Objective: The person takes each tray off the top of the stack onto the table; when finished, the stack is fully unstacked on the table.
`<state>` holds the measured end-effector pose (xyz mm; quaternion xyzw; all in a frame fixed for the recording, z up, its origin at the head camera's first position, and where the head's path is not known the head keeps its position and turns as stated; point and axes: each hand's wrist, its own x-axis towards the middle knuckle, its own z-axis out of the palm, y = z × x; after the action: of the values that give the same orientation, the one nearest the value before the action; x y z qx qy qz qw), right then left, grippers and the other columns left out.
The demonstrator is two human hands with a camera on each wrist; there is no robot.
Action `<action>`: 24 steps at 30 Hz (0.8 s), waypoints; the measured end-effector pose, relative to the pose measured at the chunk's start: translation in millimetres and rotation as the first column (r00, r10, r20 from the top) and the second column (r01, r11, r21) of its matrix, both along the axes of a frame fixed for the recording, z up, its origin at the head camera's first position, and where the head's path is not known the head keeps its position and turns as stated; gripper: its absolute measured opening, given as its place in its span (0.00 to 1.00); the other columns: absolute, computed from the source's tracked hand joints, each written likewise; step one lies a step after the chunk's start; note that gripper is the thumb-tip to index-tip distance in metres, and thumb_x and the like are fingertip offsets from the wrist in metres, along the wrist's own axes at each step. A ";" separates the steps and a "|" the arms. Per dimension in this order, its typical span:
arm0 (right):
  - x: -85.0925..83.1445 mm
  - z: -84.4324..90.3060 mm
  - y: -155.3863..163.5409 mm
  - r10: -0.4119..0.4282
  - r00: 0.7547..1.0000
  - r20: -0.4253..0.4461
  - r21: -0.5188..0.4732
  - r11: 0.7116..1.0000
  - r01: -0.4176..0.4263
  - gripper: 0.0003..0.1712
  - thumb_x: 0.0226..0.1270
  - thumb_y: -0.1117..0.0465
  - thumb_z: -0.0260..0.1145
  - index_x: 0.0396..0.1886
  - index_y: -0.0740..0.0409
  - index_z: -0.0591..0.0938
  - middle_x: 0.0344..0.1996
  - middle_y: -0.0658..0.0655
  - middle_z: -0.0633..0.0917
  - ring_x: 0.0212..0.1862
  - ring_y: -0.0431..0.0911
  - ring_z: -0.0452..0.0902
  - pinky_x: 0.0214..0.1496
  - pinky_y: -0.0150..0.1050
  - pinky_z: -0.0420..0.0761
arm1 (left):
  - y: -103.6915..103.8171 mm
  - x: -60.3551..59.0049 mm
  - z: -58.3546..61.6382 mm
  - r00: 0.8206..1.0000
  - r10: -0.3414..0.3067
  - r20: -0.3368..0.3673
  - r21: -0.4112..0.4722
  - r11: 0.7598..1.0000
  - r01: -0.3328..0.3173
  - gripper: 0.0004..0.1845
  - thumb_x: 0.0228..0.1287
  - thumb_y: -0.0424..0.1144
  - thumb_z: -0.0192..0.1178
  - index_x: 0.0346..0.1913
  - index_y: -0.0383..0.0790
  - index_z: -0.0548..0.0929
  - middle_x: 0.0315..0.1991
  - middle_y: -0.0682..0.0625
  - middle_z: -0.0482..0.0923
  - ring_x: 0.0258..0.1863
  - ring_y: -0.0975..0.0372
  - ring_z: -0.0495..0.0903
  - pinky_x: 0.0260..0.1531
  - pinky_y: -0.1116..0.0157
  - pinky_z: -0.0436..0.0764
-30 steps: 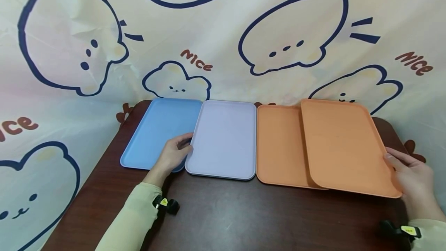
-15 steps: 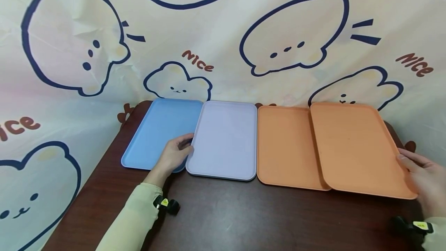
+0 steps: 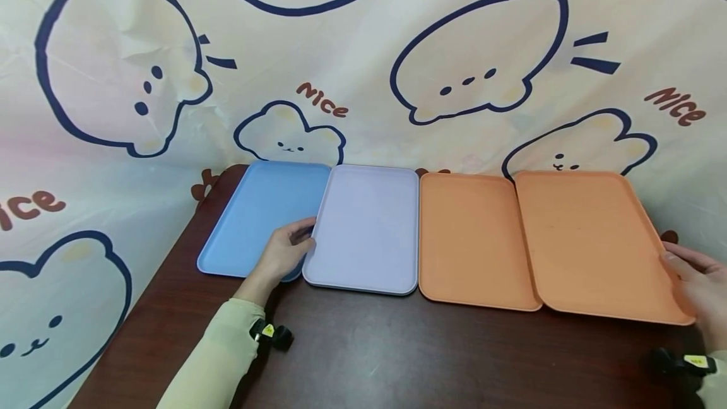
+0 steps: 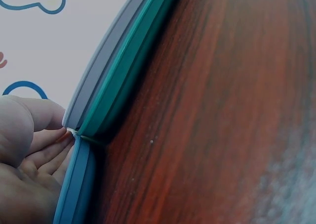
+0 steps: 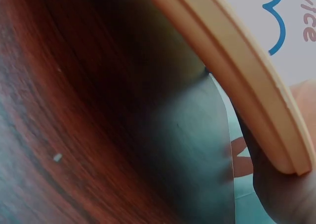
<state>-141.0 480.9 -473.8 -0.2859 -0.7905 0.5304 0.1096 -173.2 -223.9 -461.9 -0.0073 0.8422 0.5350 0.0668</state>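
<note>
Right hand (image 3: 701,286) grips the right orange tray (image 3: 596,245) at its near right edge; left hand (image 3: 284,254) pinches the lilac tray (image 3: 369,226).

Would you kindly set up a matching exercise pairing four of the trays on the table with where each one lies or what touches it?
Things:
1. blue tray
2. lilac tray
3. inner orange tray
4. outer orange tray

States:
A. its right edge is held by the right hand
B. far left of the row
C. lies between the lilac tray and the other orange tray
D. its left edge is touched by the left hand, and it overlaps the blue tray

Pairs: 1-B, 2-D, 3-C, 4-A
</note>
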 end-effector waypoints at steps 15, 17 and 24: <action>-0.4 -2.1 12.8 0.092 0.994 -0.055 0.070 0.994 -0.088 0.21 0.70 0.54 0.59 0.62 0.39 0.75 0.22 0.21 0.75 0.20 0.25 0.73 0.18 0.25 0.73 | 0.0 -1.0 0.8 1.000 0.004 -0.012 0.005 1.000 -0.004 0.24 0.65 0.31 0.57 0.65 0.40 0.72 0.66 0.43 0.67 0.64 0.50 0.69 0.60 0.54 0.72; -0.5 -3.3 13.7 0.086 0.996 -0.014 0.093 0.992 -0.084 0.25 0.70 0.52 0.58 0.66 0.44 0.72 0.21 0.21 0.74 0.20 0.26 0.73 0.18 0.26 0.73 | 0.3 -1.2 0.8 1.000 0.005 -0.009 0.010 1.000 -0.005 0.24 0.65 0.32 0.57 0.65 0.40 0.72 0.66 0.43 0.67 0.63 0.50 0.70 0.60 0.54 0.72; 1.9 -8.4 9.5 0.040 0.966 0.255 0.327 0.937 -0.125 0.37 0.71 0.37 0.45 0.72 0.51 0.62 0.38 0.48 0.79 0.25 0.27 0.67 0.26 0.36 0.76 | 0.3 -1.1 3.7 1.000 0.007 -0.011 0.017 1.000 -0.007 0.25 0.65 0.31 0.57 0.66 0.39 0.72 0.66 0.41 0.67 0.63 0.49 0.70 0.60 0.54 0.72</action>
<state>-139.1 490.4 -482.1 -0.2924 -0.8890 0.3506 0.0365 -174.3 -223.6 -458.2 -0.0067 0.8380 0.5423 0.0602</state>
